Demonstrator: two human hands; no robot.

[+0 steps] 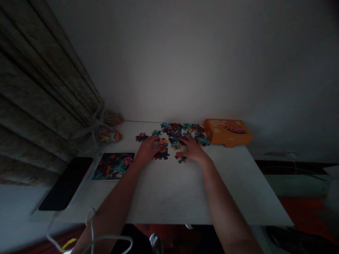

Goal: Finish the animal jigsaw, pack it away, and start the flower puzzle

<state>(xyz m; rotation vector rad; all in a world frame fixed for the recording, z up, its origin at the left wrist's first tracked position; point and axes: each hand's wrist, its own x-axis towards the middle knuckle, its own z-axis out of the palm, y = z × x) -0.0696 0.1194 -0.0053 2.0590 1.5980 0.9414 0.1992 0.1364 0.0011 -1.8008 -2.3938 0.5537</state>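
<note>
The two hands are working above a white tabletop [172, 197], with pieces of a colourful jigsaw puzzle between and around them. The left hand [144, 151] is bent around the upper left side of a joined block [164, 154], which lies flat, in the middle part of the tabletop. Its fingers and thumb are close to each other at this block, but the light is weak and I cannot tell if they pinch a piece or only touch it. The right hand [194, 151] is spread, palm down: its fingers are stretched toward a dark puzzle part [174, 143], and its thumb is at a small cluster [182, 159], nearer to the person. A gap separates this cluster from the joined block.

Behind the hands, near the wall [172, 63], many loose pieces [172, 129] lie in a wide pile. A few more pieces [141, 137] lie beyond the left hand, toward the left. At the right end of the pile stands an orange box [229, 132], with a pink picture on its top.

On the left side, a printed picture [112, 167] in similar colours lies flat beside the left forearm. Further left there is a black flat object [66, 183], and behind the picture, near the curtain [39, 88], a clear plastic bag [96, 132] with colourful contents. A pale cable [113, 237] loops in front of the left forearm, at the bottom
</note>
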